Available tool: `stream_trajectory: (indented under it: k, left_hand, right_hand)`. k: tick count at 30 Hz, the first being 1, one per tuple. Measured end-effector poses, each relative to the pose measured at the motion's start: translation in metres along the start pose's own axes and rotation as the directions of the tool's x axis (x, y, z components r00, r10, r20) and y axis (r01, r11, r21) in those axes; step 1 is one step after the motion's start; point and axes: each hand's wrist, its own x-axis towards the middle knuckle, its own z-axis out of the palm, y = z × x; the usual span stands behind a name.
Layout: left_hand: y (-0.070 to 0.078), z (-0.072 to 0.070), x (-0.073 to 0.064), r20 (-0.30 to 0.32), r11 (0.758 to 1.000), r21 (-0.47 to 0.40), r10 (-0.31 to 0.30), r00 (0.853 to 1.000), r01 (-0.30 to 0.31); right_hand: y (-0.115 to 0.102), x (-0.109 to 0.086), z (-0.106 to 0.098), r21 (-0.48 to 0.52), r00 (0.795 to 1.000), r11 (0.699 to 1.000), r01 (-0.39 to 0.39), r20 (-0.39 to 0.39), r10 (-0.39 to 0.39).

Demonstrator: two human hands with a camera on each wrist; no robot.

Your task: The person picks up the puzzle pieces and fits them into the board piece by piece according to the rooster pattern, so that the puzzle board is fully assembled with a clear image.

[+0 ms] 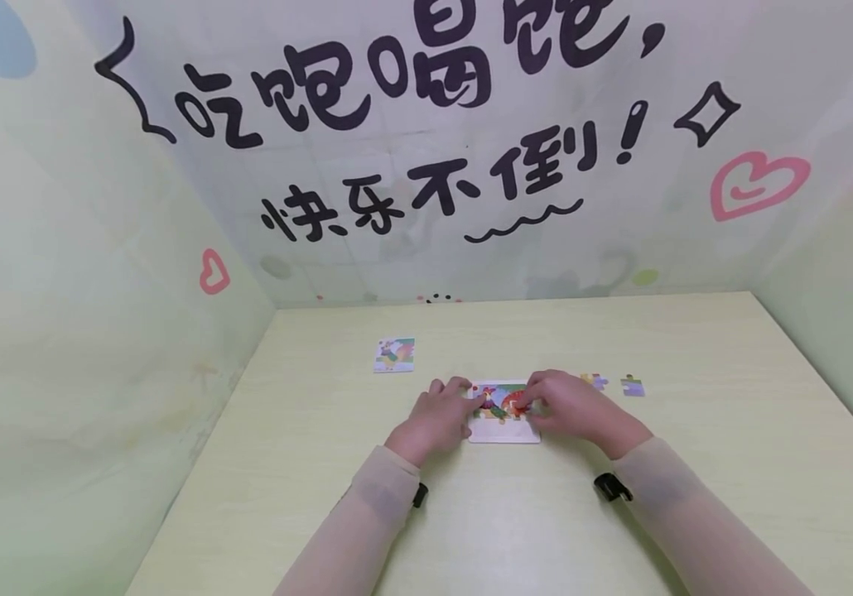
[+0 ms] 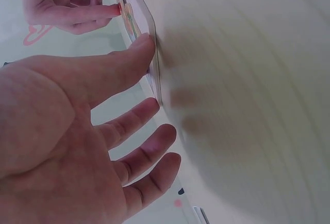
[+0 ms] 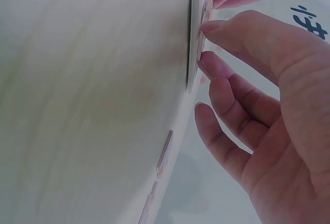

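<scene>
A small jigsaw puzzle board (image 1: 504, 432) with a white border lies in the middle of the table, its upper part filled with a colourful animal picture. My left hand (image 1: 437, 415) is at its left side, with the thumb (image 2: 139, 49) resting on the board's face and the other fingers spread loosely by the edge. At the right side, my right hand (image 1: 568, 407) pinches a puzzle piece (image 3: 200, 42) between thumb and index finger, down against the board. The hand partly hides this piece in the head view. The lower strip of the board shows no picture.
Loose puzzle pieces (image 1: 633, 386) lie on the table to the right, some partly behind the right hand. A small picture card (image 1: 394, 355) lies at the back left. Printed fabric walls (image 1: 426, 265) stand around the table (image 1: 732, 463).
</scene>
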Motion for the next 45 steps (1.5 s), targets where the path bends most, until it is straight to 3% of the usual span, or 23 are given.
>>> stream_trajectory:
  k: [27, 45]
  left_hand:
    - [-0.0003, -0.0006, 0.0008, -0.003, 1.000, -0.006, 0.007, 1.000, -0.007]
    - [-0.0013, 0.0018, 0.0019, 0.005, 1.000, -0.017, -0.007, 1.000, 0.007]
  right_hand:
    - [-0.0025, 0.0012, -0.0002, -0.039, 1.000, 0.999, -0.022, -0.021, 0.021]
    - [-0.0043, 0.0019, 0.0015, 0.016, 0.998, 0.997, -0.069, -0.007, 0.069]
